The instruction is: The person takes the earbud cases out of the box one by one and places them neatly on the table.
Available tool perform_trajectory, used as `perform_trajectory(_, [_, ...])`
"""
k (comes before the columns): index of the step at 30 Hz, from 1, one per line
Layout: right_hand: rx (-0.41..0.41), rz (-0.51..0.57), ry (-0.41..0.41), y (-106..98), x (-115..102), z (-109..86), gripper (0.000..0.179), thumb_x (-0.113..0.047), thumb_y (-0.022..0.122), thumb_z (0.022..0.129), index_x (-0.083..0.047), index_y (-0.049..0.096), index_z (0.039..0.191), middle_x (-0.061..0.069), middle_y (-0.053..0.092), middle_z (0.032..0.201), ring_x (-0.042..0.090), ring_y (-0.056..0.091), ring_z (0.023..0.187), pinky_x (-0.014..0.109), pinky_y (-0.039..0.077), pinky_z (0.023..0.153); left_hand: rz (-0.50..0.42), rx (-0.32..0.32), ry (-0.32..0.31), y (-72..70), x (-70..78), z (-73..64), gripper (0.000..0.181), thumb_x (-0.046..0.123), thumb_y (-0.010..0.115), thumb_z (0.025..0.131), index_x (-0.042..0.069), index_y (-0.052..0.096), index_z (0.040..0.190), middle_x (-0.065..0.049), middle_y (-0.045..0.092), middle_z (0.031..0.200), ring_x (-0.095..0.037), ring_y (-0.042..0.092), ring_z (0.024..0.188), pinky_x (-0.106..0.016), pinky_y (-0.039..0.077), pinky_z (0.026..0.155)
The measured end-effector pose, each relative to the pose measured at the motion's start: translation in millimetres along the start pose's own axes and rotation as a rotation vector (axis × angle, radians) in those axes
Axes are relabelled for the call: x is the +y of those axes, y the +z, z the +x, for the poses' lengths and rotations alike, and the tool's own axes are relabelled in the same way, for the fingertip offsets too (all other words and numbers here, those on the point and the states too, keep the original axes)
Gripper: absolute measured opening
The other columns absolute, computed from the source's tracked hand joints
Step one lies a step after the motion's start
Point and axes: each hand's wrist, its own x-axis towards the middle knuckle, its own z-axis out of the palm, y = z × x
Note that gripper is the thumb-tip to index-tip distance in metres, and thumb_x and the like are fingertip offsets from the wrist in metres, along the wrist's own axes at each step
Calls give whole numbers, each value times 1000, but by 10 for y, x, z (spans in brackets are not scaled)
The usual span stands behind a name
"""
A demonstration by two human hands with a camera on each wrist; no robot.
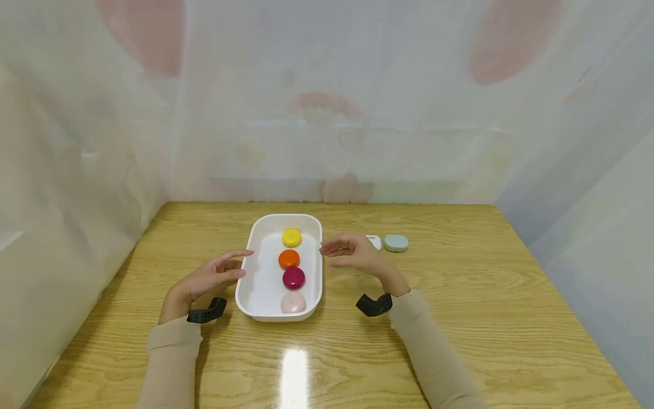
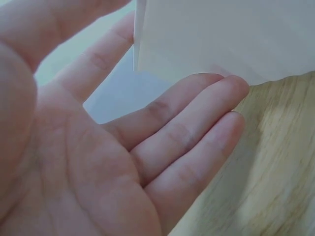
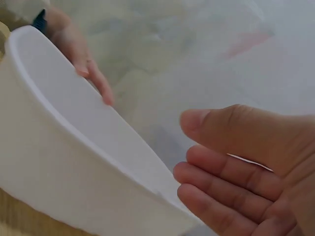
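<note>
A white rectangular tray with rounded corners sits on the table. In it, a yellow, an orange, a magenta and a pale pink glossy rounded disc form a rough column. At the tray's left side is my left hand, its thumb and index finger at the rim and its other fingers by the outer wall. My right hand hovers by the right rim, fingers loosely bent, holding nothing; whether it touches the tray, I cannot tell.
Behind my right hand a white object shows partly, beside a pale green oval case. The wooden table ends at a pale patterned curtain at the back and sides. Each wrist wears a black camera band.
</note>
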Motion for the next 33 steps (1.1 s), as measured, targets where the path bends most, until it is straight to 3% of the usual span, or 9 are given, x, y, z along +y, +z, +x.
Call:
perform_trajectory(5, [-46,33,-25,190,-52,86,38,10,69,81,14,59,117,35,63,114,50,61,108,53,51,94,17,8,1,-15,-15,-14,57,27,54,99,11,32,149,-28,46,141,-31,53,122,-36,48,99])
perform_trajectory(9, [-138,17,-20,307,-111,160,38,7,71,80,12,60,117,34,64,115,48,61,109,51,51,96,6,7,8,-28,-29,-27,58,25,55,99,9,31,149,-29,45,143,-31,53,122,-33,49,98])
perform_trajectory(15, [-353,-177,-39,480,-178,303,35,-1,74,81,8,64,114,26,67,113,37,66,106,36,54,95,0,2,15,-16,-22,-8,58,25,55,99,9,31,149,-29,44,143,-19,56,118,-28,49,96])
perform_trajectory(19, [-456,-275,-21,561,-228,369,33,-1,75,80,7,66,111,22,69,111,33,67,103,33,55,93,-11,-2,12,4,-11,10,59,25,56,98,10,32,149,-29,46,142,-13,57,114,-24,47,94])
perform_trajectory(33, [-570,-481,109,704,-209,521,39,-2,80,75,0,68,111,14,71,109,23,66,101,20,53,88,3,2,22,-2,-18,10,58,24,55,99,9,31,149,-29,48,139,-10,57,112,-24,47,93])
